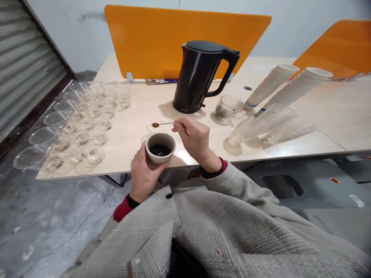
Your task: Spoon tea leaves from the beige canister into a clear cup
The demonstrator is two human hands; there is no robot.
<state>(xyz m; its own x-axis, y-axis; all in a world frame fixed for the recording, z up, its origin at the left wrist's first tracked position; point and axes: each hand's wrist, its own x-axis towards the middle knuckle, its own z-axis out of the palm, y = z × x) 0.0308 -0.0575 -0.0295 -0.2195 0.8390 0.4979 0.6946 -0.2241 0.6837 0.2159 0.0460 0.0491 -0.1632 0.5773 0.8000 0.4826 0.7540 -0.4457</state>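
My left hand [142,174] is wrapped round a cream-coloured cup [162,159] at the front of the table. Dark, loose bits like tea leaves [159,150] lie inside it. My right hand [194,139] pinches the thin handle of a small spoon [165,123]. A little dark brown matter sits in the spoon's bowl, just beyond the cup. Around and beneath the spoon's end shows the rim of a clear plastic cup [148,125]; whether the spoon touches it I cannot tell.
Several clear cups with dark bits [87,125] stand in rows at left. A black kettle [193,77] stands behind my hands, before an orange divider [145,42]. Rightward are a glass mug [228,107], paper cup stacks [272,85] and clear cup stacks [255,125], lying slanted.
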